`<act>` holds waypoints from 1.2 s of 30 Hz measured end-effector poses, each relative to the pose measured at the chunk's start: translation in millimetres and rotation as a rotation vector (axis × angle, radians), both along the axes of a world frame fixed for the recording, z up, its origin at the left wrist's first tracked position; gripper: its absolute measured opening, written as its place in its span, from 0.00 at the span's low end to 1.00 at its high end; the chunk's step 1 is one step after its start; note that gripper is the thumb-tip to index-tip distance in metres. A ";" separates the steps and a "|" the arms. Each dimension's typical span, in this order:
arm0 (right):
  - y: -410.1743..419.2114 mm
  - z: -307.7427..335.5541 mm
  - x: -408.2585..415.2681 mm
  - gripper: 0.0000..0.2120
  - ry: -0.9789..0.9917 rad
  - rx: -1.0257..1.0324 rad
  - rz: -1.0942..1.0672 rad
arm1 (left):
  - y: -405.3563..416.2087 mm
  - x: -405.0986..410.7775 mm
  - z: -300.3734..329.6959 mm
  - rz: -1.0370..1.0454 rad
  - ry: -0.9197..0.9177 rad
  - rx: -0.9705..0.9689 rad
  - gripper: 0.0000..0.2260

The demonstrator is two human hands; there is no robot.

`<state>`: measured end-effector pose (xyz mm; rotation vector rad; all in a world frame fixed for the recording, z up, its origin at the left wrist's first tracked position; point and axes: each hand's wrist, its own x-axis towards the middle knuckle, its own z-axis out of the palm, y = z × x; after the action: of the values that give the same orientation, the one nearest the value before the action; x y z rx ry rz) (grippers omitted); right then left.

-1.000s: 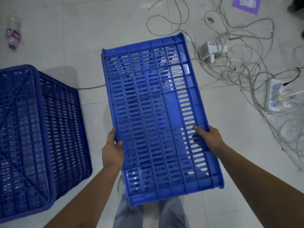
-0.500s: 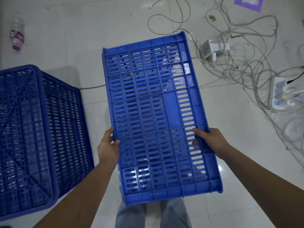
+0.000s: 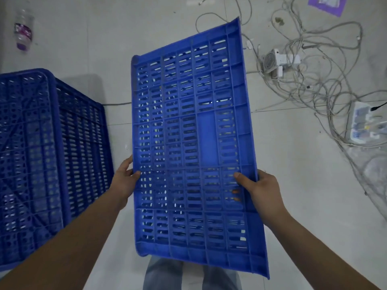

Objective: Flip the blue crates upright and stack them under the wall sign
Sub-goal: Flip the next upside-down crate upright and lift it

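Blue crate (image 3: 194, 147) held off the floor (image 3: 293, 185) in front of the person, slotted face toward the camera, right edge tilted up. Left hand (image 3: 125, 181) grip clamps the left edge, thumb on the face. Right hand (image 3: 261, 189) grip wraps the right edge, fingers showing through the slots. Second blue crate (image 3: 48, 164) upside down on the floor at left. Cable tangle (image 3: 314, 84) beyond, right; plastic bottle (image 3: 23, 30) far left.

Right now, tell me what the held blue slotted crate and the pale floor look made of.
Held blue slotted crate: apparently moulded plastic, with a uniform colour, ribbed grid and slight sheen. Pale floor: probably glazed or polished tile, smooth with thin joint lines, though dusty.
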<state>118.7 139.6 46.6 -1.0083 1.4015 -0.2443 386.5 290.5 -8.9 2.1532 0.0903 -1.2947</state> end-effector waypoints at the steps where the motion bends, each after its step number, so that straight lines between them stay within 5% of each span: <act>1: 0.3 3.5 0.8 0.11 0.023 -0.020 -0.005 | -3.0 -2.3 0.5 -0.026 0.061 -0.004 0.27; 5: 2.4 12.6 -1.5 0.11 0.116 -0.120 0.010 | -20.0 -23.8 6.3 -0.100 0.222 0.007 0.35; 8: 10.2 14.2 2.7 0.11 0.196 -0.177 0.044 | -39.5 -49.0 16.0 -0.177 0.157 -0.007 0.32; 14: 42.1 1.0 36.7 0.17 0.353 -0.278 0.252 | -80.7 -87.8 47.0 -0.128 0.250 -0.294 0.29; 20: 64.2 -8.8 72.3 0.23 0.390 -0.288 0.412 | -83.9 -74.3 37.3 -0.068 0.115 -0.254 0.35; 23: 70.8 -18.5 92.1 0.19 0.368 -0.215 0.477 | -80.1 -64.6 33.9 -0.112 0.028 -0.316 0.25; 30: 89.3 -41.1 137.9 0.13 0.311 -0.146 0.538 | -78.2 -35.4 16.6 -0.166 -0.200 -0.064 0.19; 36: 103.6 -64.8 156.8 0.11 0.298 -0.084 0.564 | -70.5 -10.9 -3.7 -0.232 -0.176 0.037 0.15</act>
<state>275.4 243.2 -18.2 -1.5096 1.3139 0.2768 375.6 220.0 -12.7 2.3533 -0.2148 -1.2293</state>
